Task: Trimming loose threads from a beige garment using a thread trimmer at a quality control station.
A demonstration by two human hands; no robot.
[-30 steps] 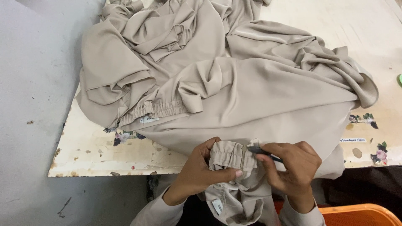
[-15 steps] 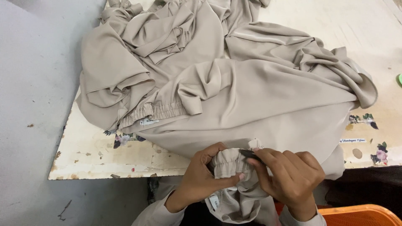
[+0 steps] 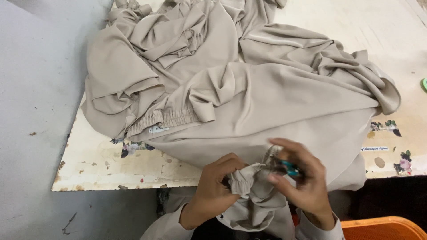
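A big pile of beige garments (image 3: 249,84) lies spread over a worn cream table (image 3: 111,166). At the near edge my left hand (image 3: 213,193) pinches the gathered elastic cuff (image 3: 242,182) of one beige piece that hangs off the table. My right hand (image 3: 298,182) holds a small thread snipper with a teal handle (image 3: 289,168) right at that cuff; the blades are blurred. A second elastic band with a small white label (image 3: 159,129) shows on the pile to the left.
Grey floor (image 3: 31,111) lies left of the table. An orange plastic rim (image 3: 382,226) sits at the lower right. Small flower stickers (image 3: 402,162) mark the table's right edge, and something green (image 3: 424,84) peeks in at the far right.
Both hands have moved slightly left and turned; the right hand has lifted over the cuff, so the teal snipper handle now shows. The pile on the table lies as before.
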